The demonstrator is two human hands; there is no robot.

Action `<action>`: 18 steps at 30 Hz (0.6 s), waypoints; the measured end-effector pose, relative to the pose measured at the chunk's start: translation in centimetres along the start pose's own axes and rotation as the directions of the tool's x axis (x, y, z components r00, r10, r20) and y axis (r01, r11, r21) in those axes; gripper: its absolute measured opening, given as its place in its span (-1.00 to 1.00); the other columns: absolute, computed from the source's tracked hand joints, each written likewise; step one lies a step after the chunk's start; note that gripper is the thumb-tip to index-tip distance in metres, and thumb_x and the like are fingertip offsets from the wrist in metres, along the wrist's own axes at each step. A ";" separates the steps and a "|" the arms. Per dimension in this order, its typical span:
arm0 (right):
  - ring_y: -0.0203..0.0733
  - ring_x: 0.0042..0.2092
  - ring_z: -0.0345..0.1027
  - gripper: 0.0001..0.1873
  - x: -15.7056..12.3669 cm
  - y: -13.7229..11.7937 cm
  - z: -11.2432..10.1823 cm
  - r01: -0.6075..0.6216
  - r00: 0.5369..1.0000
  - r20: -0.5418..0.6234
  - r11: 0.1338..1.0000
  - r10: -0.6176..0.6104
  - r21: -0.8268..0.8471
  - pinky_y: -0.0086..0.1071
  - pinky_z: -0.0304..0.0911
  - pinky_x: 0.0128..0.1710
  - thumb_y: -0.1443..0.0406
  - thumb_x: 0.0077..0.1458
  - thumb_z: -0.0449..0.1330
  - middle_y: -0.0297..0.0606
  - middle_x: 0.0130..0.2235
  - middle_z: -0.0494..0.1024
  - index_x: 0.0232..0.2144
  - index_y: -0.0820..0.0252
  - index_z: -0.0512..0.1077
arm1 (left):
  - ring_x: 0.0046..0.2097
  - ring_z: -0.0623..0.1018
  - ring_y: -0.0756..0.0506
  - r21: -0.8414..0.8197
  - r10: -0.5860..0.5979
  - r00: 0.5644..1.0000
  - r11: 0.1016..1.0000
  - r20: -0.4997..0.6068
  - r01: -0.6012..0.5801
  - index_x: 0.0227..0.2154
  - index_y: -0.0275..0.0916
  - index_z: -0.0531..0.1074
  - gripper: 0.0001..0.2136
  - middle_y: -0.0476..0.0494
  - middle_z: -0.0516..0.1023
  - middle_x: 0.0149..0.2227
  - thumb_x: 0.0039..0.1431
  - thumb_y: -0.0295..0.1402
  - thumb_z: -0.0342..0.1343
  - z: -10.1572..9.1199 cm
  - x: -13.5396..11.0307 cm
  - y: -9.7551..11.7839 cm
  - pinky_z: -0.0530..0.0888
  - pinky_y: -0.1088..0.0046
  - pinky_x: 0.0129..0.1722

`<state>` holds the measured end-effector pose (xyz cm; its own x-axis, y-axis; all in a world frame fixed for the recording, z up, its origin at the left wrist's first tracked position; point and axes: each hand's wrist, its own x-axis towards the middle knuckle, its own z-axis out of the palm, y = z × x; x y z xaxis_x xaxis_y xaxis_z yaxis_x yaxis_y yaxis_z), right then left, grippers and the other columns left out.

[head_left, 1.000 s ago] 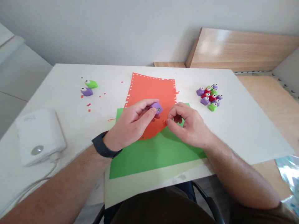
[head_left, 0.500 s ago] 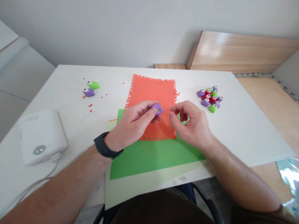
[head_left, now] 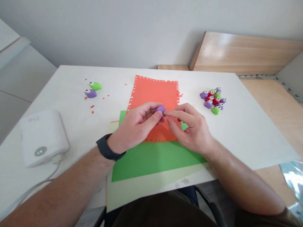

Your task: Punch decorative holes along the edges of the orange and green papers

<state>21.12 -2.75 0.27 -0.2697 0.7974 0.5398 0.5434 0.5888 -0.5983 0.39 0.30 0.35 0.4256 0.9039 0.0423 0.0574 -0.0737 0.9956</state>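
My left hand (head_left: 142,121) grips a small purple craft hole punch (head_left: 160,108) between thumb and fingers. The punch has its underside, with the cutting opening, turned toward my right side. My right hand (head_left: 193,126) has its index finger stretched out, the tip at the punch's opening; its thumb is held apart and nothing is gripped. Below both hands lies an orange paper sheet (head_left: 156,91) with small shapes cut along its edges. A green paper sheet (head_left: 151,160) lies partly under it.
On the right sits a cluster of purple, red and green punches (head_left: 214,99). A green punch (head_left: 96,85) and another purple punch (head_left: 90,93) stand at the left, amid orange paper bits (head_left: 92,112). A white device (head_left: 44,135) with a cable occupies the table's left side.
My right hand has moved left, and its index finger has straightened to reach the punch. The left hand still holds the punch, now tilted slightly.
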 end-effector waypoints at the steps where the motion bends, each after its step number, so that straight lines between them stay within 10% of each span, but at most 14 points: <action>1: -0.19 -0.20 0.45 -0.70 0.0 0.0 0.0 0.002 1.000 0.001 1.000 -0.002 -0.001 -0.24 0.44 -0.19 0.41 0.22 0.23 -0.18 -0.18 0.55 -0.03 0.09 0.60 | -0.07 0.63 -0.08 0.013 0.002 1.000 1.000 -0.007 -0.002 0.09 -0.28 0.48 -0.65 -0.20 0.63 -0.02 0.37 -0.18 0.19 0.0 0.0 0.0 0.58 0.37 -0.04; 18: -0.18 -0.18 0.46 -0.71 0.0 0.1 0.1 -0.019 1.000 0.016 1.000 0.019 0.002 -0.23 0.44 -0.16 0.40 0.26 0.21 -0.18 -0.18 0.57 -0.04 0.07 0.61 | -0.02 0.63 -0.13 0.068 0.066 0.997 0.996 -0.037 -0.063 0.10 -0.24 0.49 -0.62 -0.21 0.64 0.02 0.32 -0.17 0.24 0.1 -0.1 0.0 0.58 0.32 0.06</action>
<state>21.07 -2.69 0.16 -0.2718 0.8104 0.5190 0.5465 0.5739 -0.6098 0.43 0.17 0.34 0.3952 0.9119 0.1109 0.0912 -0.1591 0.9830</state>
